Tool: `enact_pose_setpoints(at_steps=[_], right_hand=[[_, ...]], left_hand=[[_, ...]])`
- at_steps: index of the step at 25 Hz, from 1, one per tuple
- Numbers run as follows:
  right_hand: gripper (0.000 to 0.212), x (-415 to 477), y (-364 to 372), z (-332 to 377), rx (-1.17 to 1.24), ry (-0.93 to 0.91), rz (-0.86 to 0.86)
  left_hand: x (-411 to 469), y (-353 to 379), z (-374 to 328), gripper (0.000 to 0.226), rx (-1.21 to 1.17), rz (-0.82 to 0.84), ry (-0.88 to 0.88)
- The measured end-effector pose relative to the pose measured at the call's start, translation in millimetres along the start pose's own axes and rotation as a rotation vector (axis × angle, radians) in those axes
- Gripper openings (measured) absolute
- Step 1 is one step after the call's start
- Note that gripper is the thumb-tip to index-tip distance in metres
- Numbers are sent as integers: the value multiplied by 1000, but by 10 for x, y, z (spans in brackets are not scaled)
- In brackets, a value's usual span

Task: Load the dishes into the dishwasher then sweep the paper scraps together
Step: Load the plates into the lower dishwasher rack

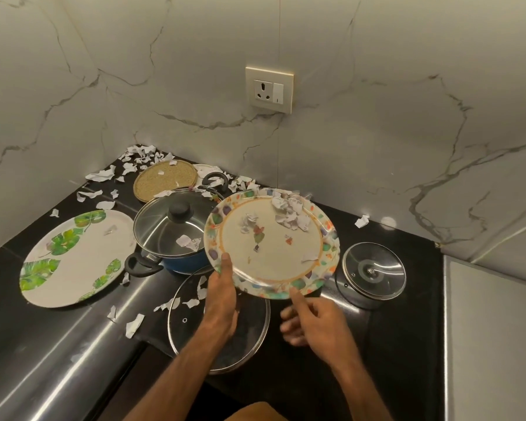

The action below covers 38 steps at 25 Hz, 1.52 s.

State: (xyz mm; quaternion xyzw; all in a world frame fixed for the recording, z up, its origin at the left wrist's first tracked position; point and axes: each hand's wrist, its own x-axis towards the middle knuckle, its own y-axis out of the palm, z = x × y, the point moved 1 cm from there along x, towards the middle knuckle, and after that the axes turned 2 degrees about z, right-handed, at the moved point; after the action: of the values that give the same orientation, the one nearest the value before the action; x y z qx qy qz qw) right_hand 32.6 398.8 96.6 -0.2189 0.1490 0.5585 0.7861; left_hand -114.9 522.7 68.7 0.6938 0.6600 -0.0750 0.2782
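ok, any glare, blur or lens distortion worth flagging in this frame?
Head view: glare streaks run along the glossy black countertop at lower left. Head view: the right hand is motion-blurred at its fingers, while the left hand gripping the floral-rimmed round plate is sharper. Head view: the wide-angle lens makes the white marble wall lean and splay toward the corners.

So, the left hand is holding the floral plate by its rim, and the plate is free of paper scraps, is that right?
Not quite: the head view shows the left hand holding the floral plate by its rim, but paper scraps lie on it, mostly near its far edge.
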Motion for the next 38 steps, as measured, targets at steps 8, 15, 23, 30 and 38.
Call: enact_pose_setpoints(at_steps=[8, 15, 23, 30, 38], right_hand=[[41, 186, 489, 439, -491, -582, 463], [70, 1035, 824, 673, -843, -657, 176], [83, 1744, 167, 428, -779, -242, -143], [69, 698, 1015, 602, -496, -598, 335], [83, 1222, 375, 45, -857, -333, 59]], left_hand=[[-291, -189, -80, 70, 207, 43, 68], [-422, -345, -235, 69, 330, -131, 197], [-479, -545, -306, 65, 274, -268, 274], [-478, -314, -293, 68, 384, -351, 293], [-589, -363, -372, 84, 364, -354, 377]])
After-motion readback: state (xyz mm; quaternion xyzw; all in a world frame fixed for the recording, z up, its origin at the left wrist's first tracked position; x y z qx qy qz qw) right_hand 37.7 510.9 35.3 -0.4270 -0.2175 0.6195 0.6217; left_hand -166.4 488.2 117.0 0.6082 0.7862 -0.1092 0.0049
